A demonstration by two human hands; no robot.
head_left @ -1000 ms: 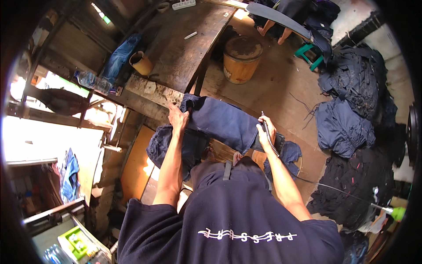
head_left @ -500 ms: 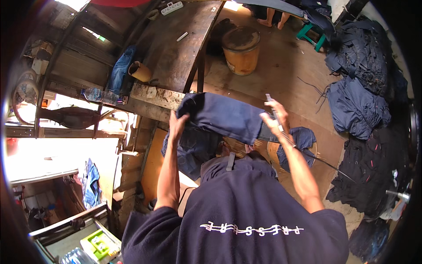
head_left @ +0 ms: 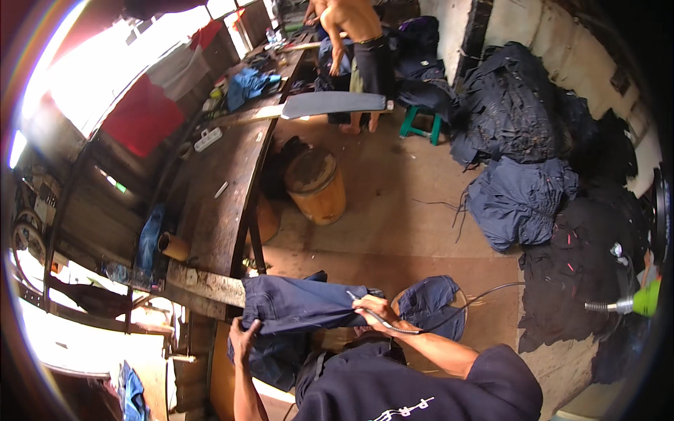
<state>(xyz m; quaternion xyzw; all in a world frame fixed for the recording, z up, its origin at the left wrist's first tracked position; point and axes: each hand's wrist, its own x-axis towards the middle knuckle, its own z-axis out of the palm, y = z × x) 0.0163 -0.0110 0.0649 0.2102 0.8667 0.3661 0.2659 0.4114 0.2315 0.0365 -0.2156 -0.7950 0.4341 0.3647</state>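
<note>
Dark navy trousers point(head_left: 302, 305) lie stretched over a narrow wooden board point(head_left: 203, 286) that juts from the table. At the trousers' near left edge, my left hand point(head_left: 243, 342) has its fingers and thumb closed on the cloth. My right hand point(head_left: 377, 311) is wrapped round a slim pen-shaped tool point(head_left: 355, 297), whose tip points up and left over the trousers' right end. A black cable point(head_left: 449, 317) trails from the tool to the right. More dark cloth point(head_left: 272, 361) hangs below the board.
A long dark table point(head_left: 223, 207) runs along the left. Beyond stand an orange drum point(head_left: 316, 189), a padded board point(head_left: 333, 104), a green stool point(head_left: 421, 126) and another person point(head_left: 354, 28). Dark garments point(head_left: 519, 196) are heaped at right; a cloth-topped round container point(head_left: 458, 312) stands near my right hand.
My view has lifted and swung, so the far room shows and my hands sit lower. My right hand has closed more round the tool, its tip now over the trousers' right end.
</note>
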